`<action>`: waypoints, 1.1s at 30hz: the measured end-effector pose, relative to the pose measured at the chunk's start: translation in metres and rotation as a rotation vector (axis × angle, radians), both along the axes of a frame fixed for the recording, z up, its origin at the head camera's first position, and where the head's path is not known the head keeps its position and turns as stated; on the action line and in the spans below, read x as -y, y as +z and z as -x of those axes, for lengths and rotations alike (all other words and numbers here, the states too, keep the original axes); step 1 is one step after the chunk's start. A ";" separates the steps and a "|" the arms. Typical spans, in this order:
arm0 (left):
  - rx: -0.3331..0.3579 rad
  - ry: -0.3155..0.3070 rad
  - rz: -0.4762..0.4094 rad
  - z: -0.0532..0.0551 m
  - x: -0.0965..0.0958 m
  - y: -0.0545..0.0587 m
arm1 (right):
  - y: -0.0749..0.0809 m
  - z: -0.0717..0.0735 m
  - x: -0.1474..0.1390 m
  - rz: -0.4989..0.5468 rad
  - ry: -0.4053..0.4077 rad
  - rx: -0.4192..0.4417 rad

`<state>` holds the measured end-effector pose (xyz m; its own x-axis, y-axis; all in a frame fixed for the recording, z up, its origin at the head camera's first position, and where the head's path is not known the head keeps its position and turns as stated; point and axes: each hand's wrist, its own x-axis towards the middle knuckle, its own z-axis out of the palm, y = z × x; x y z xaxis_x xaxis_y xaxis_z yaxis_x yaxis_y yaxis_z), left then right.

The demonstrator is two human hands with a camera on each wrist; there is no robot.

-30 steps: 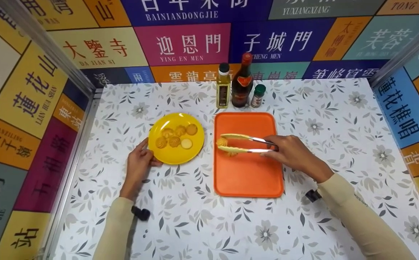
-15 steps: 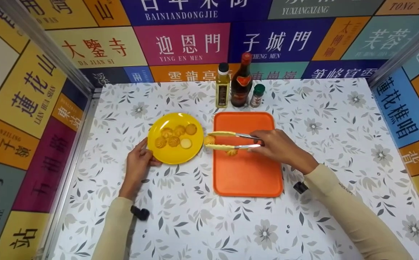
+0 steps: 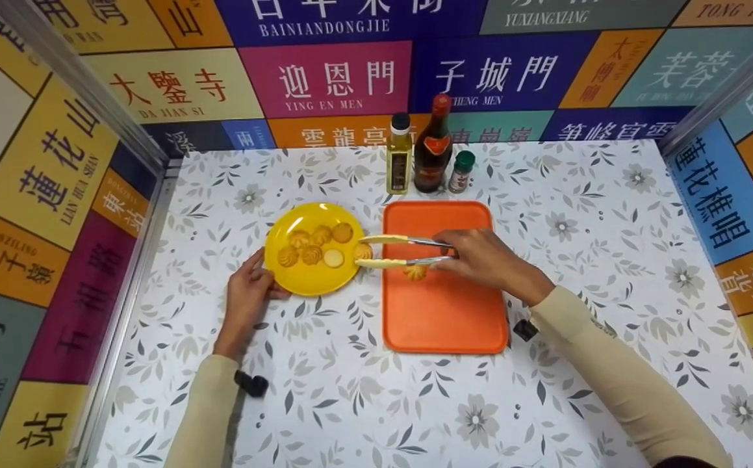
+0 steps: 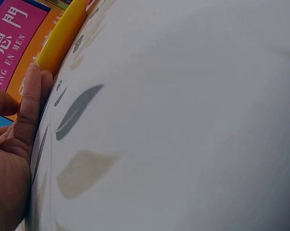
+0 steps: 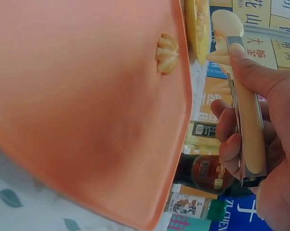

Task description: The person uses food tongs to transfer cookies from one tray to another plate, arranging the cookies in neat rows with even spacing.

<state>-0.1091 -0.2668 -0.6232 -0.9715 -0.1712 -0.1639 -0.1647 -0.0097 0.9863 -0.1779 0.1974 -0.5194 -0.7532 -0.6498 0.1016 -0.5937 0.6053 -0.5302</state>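
My left hand (image 3: 249, 286) touches the left rim of a yellow plate (image 3: 314, 283), which bears several round cookies (image 3: 312, 254). In the left wrist view a straight finger (image 4: 30, 103) reaches the plate's edge (image 4: 63, 38). My right hand (image 3: 480, 257) grips a pair of tongs (image 3: 392, 262) with metal handles and cream tips. Between those tips is one swirled cookie (image 3: 363, 252), overlapping the plate's right rim in the head view. Another cookie (image 3: 415, 272) lies on the orange tray (image 3: 444, 318), below the tongs; the right wrist view shows its ridged shape (image 5: 167, 54).
Behind the tray stand an oil bottle (image 3: 399, 159), a dark bottle with a red cap (image 3: 433, 149) and a small green-capped jar (image 3: 461, 174). A leaf-patterned cloth (image 3: 324, 403) covers the table. Lettered panels (image 3: 344, 78) wall it in at the back and sides.
My right hand has moved left with the tongs, carrying the pinched cookie from over the tray to the plate's right rim. My left hand and the plate have stayed in place.
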 end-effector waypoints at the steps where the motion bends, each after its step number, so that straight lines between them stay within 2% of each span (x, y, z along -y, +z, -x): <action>1: 0.008 0.006 0.001 0.000 0.000 0.000 | 0.000 0.000 0.001 -0.003 0.003 0.003; 7: 0.046 0.022 0.013 0.002 -0.002 0.000 | -0.001 0.002 0.010 -0.019 0.018 -0.008; 25: 0.080 0.030 0.042 0.000 0.000 0.000 | -0.006 0.005 0.041 -0.026 0.089 0.012; 33: 0.033 0.014 0.003 0.002 0.000 -0.001 | -0.011 0.004 0.053 -0.046 0.114 -0.014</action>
